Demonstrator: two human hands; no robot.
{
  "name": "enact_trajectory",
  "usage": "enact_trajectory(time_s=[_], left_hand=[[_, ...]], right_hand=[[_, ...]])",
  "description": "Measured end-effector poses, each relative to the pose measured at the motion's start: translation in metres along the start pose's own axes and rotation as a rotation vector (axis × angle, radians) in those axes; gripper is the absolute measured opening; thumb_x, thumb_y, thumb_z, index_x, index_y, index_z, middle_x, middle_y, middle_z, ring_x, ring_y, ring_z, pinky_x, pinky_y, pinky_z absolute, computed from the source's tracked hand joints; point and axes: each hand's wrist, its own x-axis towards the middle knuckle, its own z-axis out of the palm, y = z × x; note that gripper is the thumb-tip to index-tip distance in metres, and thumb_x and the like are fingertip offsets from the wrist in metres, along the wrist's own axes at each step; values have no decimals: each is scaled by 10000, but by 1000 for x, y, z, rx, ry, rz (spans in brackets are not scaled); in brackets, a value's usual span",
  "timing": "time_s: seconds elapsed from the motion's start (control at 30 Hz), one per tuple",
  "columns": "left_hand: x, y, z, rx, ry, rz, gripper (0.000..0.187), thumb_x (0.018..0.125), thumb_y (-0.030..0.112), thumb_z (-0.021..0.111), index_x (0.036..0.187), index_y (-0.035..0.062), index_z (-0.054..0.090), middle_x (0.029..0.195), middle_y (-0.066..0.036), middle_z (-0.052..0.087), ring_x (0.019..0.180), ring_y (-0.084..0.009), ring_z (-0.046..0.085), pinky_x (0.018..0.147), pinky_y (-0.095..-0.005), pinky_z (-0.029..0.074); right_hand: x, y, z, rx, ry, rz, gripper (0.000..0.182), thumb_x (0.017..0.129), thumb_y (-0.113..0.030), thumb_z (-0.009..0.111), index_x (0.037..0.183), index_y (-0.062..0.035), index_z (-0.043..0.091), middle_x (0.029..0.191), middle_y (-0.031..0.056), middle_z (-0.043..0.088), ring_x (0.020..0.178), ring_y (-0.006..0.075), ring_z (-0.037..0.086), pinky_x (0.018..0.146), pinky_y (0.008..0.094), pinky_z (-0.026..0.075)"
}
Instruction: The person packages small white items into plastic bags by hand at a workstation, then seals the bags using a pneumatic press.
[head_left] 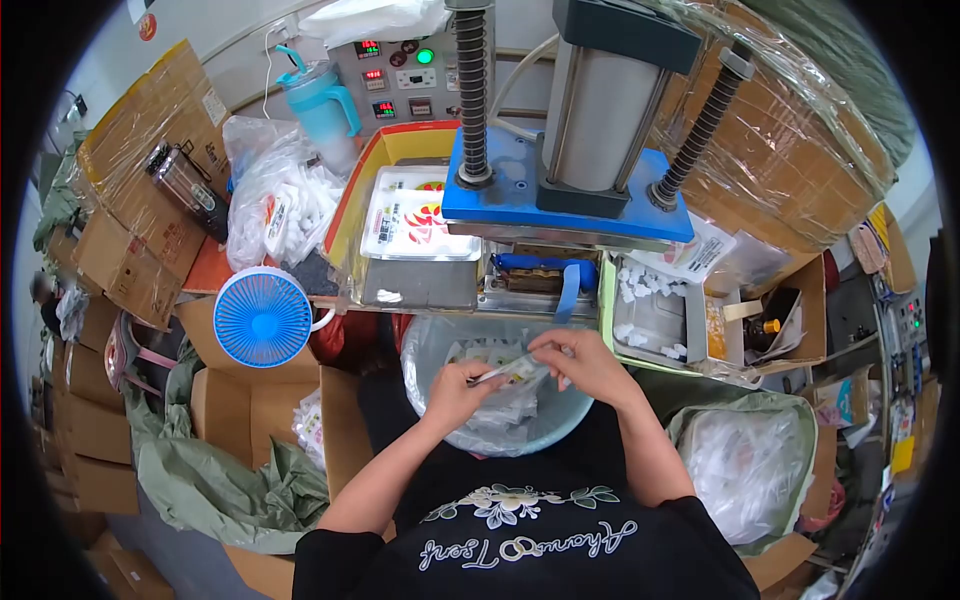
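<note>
Packing step, seemingly: left hand (455,385) and right hand (580,362) pinch a small printed sachet (510,371) in closed fingers above the clear plastic basin (425,345). Next: steady alignment before the press (570,195).

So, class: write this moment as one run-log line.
left hand: pinches small printed packet | right hand: grips packet's other end | below: clear basin of packets | behind: blue press, blue fan

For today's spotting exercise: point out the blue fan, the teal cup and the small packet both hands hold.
Blue fan (262,317), head view, centre of its grille.
Teal cup (322,100), head view, its body.
Small packet (510,371), head view, middle of the packet between the hands.
</note>
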Motion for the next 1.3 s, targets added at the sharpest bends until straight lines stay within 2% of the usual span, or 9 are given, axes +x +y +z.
enact_trajectory(time_s=[0.13, 0.33, 0.4, 0.53, 0.77, 0.9, 0.97, 1.13, 1.3], left_hand=[[13, 9, -2, 102, -111, -77, 219, 834, 245, 702, 910, 42, 733, 784, -107, 706, 661, -148, 649, 642, -302, 479], [52, 39, 14, -677, -43, -293, 292, 867, 184, 679, 967, -91, 664, 874, -130, 699, 746, -164, 670, 648, -299, 535], [61, 46, 17, -758, -47, -305, 300, 867, 173, 679, 987, -100, 649, 899, -142, 693, 755, -173, 674, 659, -308, 544], [73, 50, 18, -901, -65, -343, 304, 870, 153, 675, 1018, -108, 628, 930, -153, 683, 775, -185, 677, 664, -318, 554], [97, 47, -37, -338, -96, -239, 338, 855, 262, 696, 1040, -19, 660, 905, -76, 702, 668, -120, 624, 624, -272, 519], [125, 16, -79, 404, 324, 133, 493, 851, 352, 664, 1228, 46, 575, 1195, -126, 608, 1069, -241, 572, 909, -430, 438], [123, 0, -80, 734, 589, 384, 574, 848, 396, 651, 1303, 68, 526, 1311, -143, 544, 1226, -286, 498, 1020, -490, 362], [46, 5, -65, 897, 313, 312, 777, 786, 551, 650, 1400, 133, 424, 1487, -95, 346, 1396, -305, 256, 1119, -535, 155], [34, 3, -87, 643, 413, 309, 353, 804, 191, 692, 1141, 107, 629, 1153, -93, 611, 1147, -256, 530, 1044, -478, 285]], right_hand=[[-5, -9, -4, 18, 134, -44, 257, 919, -163, 582, 1151, -59, 620, 736, 44, 623, 517, 73, 565, 437, 210, 405], [2, 21, -66, 405, 355, -67, 307, 927, -200, 592, 1207, -79, 560, 768, 22, 619, 579, 75, 587, 395, 209, 367], [4, 34, -85, 1294, 335, -110, 283, 940, -166, 571, 1184, -23, 557, 972, 102, 609, 821, 140, 614, 509, 208, 483], [2, 44, -93, 1833, 283, -37, 267, 963, -59, 474, 1184, 84, 520, 1241, 234, 429, 1152, 316, 459, 894, 338, 545], [5, 57, -103, 2043, 182, -158, 269, 959, -59, 470, 1178, 79, 540, 1222, 236, 461, 1132, 306, 484, 916, 356, 540], [9, 41, -89, 1844, 384, -46, 274, 962, -68, 474, 1198, 60, 531, 1172, 200, 512, 993, 231, 541, 803, 291, 559], [12, 60, -84, 1804, -247, -149, 269, 966, -71, 484, 1207, 39, 523, 1142, 146, 541, 811, 126, 520, 605, 200, 494], [4, 69, -98, 1732, 145, -155, 347, 962, -29, 477, 1309, -15, 459, 1194, 144, 535, 825, 139, 517, 558, 172, 476], [-5, 47, -84, 1624, 410, -38, 374, 969, -47, 466, 1341, -54, 430, 1310, 175, 494, 774, 114, 521, 524, 146, 475]])
